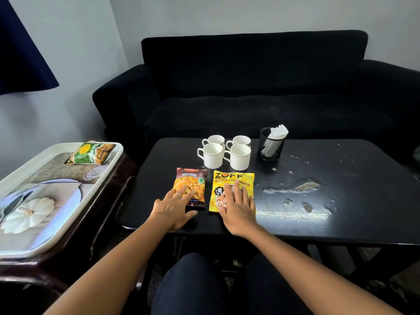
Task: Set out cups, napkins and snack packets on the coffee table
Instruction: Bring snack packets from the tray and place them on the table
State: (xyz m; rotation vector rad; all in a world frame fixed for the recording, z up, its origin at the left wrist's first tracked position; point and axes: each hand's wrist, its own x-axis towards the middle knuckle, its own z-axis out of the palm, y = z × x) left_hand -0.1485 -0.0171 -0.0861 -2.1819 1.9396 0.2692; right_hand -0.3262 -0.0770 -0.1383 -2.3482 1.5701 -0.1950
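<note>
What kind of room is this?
Probably a living room or a lounge. There is a dark sofa behind a low black coffee table, and cups, napkins and snack packets are set out on it as if for guests.
</note>
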